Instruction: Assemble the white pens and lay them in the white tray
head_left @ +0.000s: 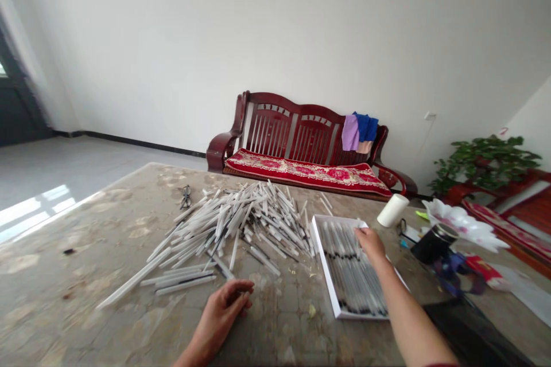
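A large heap of slim, translucent pens (258, 212), some with dark parts, is spread over the middle of the table. To its right stands a shallow white box (326, 275), holding two rows of similar pens (353, 281) laid side by side. My right hand (371, 243) reaches over the box's far right part, its fingers closed at the upper end of a pen in the back row. My left hand (228, 304) rests near the table's front, just below the heap; its fingers are curled together, and whatever they may hold is hidden.
Black-framed glasses (186, 197) lie behind the heap's left side. Right of the box are a white roll (392, 210), a black flask (434, 242), a petal-edged white dish (467, 226) and a red packet (486, 272). A wooden bench (297, 137) stands behind the table (107, 264).
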Demonstrator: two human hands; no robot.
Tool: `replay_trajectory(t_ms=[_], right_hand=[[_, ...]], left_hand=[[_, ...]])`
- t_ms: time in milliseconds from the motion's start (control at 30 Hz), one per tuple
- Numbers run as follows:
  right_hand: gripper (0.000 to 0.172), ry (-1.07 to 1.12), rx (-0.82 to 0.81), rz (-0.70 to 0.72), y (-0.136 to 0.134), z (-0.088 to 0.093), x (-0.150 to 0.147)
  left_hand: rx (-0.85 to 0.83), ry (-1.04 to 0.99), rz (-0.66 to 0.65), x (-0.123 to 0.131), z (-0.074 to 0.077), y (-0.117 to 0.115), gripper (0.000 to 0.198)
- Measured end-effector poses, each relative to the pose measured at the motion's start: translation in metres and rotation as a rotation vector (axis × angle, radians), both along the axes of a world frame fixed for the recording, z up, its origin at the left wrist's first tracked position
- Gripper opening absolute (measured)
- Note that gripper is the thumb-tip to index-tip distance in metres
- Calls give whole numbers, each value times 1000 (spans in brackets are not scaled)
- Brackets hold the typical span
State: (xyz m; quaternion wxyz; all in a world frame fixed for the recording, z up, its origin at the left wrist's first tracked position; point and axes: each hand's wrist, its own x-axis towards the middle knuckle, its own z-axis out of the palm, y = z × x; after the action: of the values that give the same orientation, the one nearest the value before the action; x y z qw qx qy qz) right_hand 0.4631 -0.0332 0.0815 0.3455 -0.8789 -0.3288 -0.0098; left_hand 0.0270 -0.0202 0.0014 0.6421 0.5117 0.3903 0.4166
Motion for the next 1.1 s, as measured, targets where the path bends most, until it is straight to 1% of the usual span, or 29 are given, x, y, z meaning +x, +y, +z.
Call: replay_trajectory(t_ms=[100, 200, 300, 433, 500, 567, 633, 700, 733, 800, 867, 933, 1000, 1100], right_hand=[[27, -5, -262, -16, 3, -10, 21], [30, -32, -426, -46, 9, -20, 29], [32, -59, -521, -39, 12, -25, 31], [33, -101, -545, -31, 12, -19, 22], [36, -133, -507, -8, 15, -13, 6], [36, -159, -447, 71, 21, -7, -21], [31, -173, -383, 213, 30, -3, -58], [28, -211, -282, 439, 39, -3, -100], [26, -253, -291, 498, 44, -5, -120], [22, -350, -400, 495, 52, -10, -152], [19, -390, -477, 460, 58, -16, -171], [17, -402, -511, 433, 63, -22, -180], [17, -421, -541, 404, 66, -25, -182], [16, -445, -572, 386, 66, -26, -183]], left_hand=[[0, 43, -16, 1, -1, 0, 36], [-3, 61, -34, 2, -2, 0, 38], [13, 58, -47, 3, -4, 1, 36], [35, 32, -70, 4, -7, 0, 31], [49, 32, -81, 4, -8, 0, 28], [63, 47, -90, 4, -8, 0, 27], [71, 60, -93, 3, -7, 0, 26], [73, 66, -92, 3, -5, -1, 26], [73, 66, -89, 3, -4, -1, 26], [69, 62, -75, 3, -4, -1, 26], [56, 44, -56, 3, -3, -1, 26], [30, 10, -38, 3, -3, -1, 26], [15, -21, -26, 4, -3, -1, 27], [16, -39, -30, 6, -3, 0, 26]])
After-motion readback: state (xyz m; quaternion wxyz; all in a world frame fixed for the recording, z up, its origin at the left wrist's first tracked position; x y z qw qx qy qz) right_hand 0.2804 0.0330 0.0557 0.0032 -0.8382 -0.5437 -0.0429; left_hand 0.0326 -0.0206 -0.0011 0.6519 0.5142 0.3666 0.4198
